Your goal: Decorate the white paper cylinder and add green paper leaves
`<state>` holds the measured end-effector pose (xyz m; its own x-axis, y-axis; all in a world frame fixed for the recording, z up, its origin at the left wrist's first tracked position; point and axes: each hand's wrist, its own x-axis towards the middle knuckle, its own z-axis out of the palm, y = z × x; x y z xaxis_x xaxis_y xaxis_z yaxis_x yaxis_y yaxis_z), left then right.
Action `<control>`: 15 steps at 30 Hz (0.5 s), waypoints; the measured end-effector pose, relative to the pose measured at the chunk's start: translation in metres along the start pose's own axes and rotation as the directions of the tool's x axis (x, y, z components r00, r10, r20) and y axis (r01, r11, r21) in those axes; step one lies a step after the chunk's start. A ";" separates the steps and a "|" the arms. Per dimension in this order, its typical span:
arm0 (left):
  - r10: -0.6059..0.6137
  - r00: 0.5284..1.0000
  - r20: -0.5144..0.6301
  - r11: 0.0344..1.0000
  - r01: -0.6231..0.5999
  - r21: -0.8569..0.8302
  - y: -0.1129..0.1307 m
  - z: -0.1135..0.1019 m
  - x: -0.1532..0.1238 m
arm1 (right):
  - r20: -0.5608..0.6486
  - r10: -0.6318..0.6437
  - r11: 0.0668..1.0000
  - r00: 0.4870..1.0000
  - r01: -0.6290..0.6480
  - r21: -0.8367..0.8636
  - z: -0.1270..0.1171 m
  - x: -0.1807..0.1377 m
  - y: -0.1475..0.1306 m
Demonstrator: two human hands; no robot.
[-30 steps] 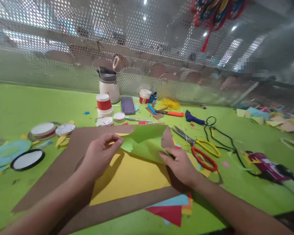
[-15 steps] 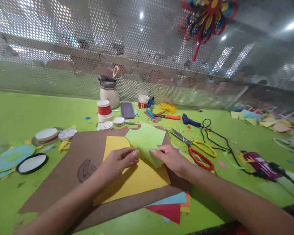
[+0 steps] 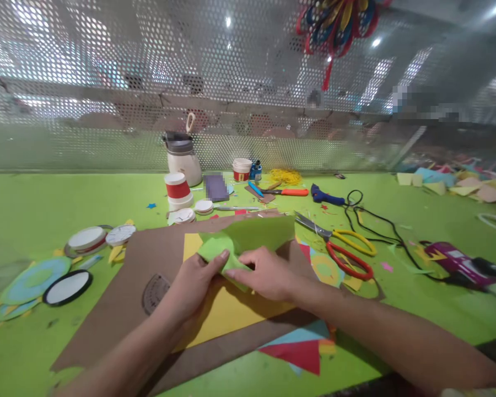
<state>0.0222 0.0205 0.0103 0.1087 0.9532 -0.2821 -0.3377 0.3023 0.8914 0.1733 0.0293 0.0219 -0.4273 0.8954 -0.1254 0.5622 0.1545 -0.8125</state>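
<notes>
Over the yellow sheet (image 3: 231, 311), a person's left hand (image 3: 196, 281) and right hand (image 3: 268, 273) pinch green paper (image 3: 267, 234), apparently curled, though fingers partly hide it; scissors (image 3: 327, 235) lie right of the sheet.

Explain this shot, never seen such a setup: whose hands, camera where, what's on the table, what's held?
No machine here: these are a person's bare hands, filmed by one camera worn on that person's head, looking forward and down. The left hand and right hand both hold a curled green sheet over a yellow sheet. That lies on a brown board, as does a protractor. Elsewhere on the table: scissors, a jug, what looks like a glue gun.
</notes>
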 end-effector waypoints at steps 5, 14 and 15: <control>-0.001 0.999 -0.042 0.998 0.003 0.060 0.004 -0.005 0.003 | -0.064 -0.176 0.953 0.982 0.154 -0.261 -0.001 -0.007 0.006; 0.008 0.999 -0.037 0.999 -0.006 0.038 0.000 -0.010 0.008 | -0.009 -0.023 0.998 1.000 0.022 -0.066 -0.005 -0.003 0.018; 0.009 1.000 -0.019 1.000 -0.008 0.028 0.001 -0.008 0.008 | 0.011 0.004 0.999 1.000 -0.003 -0.032 -0.004 -0.003 0.018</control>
<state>0.0151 0.0278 0.0059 0.0881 0.9557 -0.2807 -0.3127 0.2941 0.9032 0.1872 0.0307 0.0098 -0.4328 0.8914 -0.1345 0.5856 0.1646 -0.7937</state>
